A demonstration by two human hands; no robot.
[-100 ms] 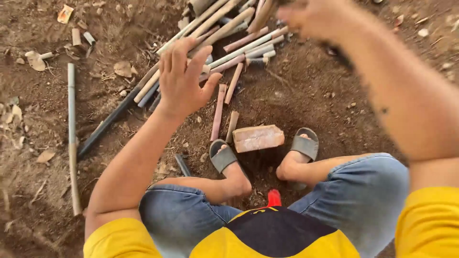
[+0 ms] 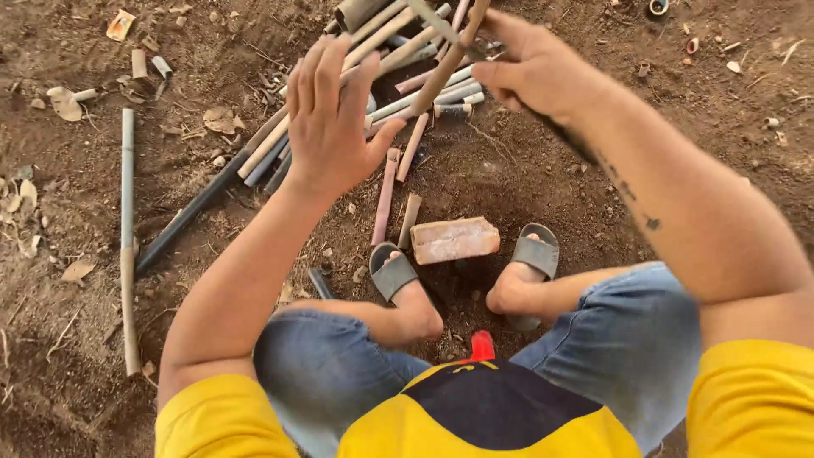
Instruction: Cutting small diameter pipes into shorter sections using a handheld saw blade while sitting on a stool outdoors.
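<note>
1. The left hand is being held flat and wide, fingers spread and pointing toward 12 o'clock, with nothing gripped; it is being hovered over the near edge of the pile of bamboo sticks.
2. The right hand is being closed around a bamboo stick, which is being held tilted, its upper end toward 1 o'clock and its lower end toward 7 o'clock, above the pile.
3. The pile is being seen at 12 o'clock from the person's feet, with its sticks lying mostly from 8 o'clock to 2 o'clock on the brown dirt ground.
4. A dark pipe is being seen running out of the pile toward 8 o'clock.
5. Two short sticks are being seen lying between the pile and the feet, pointing roughly toward 12 o'clock.
6. A brick is being seen lying flat between two grey sandals, just beside the left foot and close to the right one.
7. A long thin pole is being seen at 9 o'clock, well apart from the pile, lying from 12 to 6 o'clock.
8. Dry leaves and small scraps are being seen scattered at 10 o'clock.
9. Blue jeans and a yellow shirt are being worn by the crouching person, at 6 o'clock.
</note>
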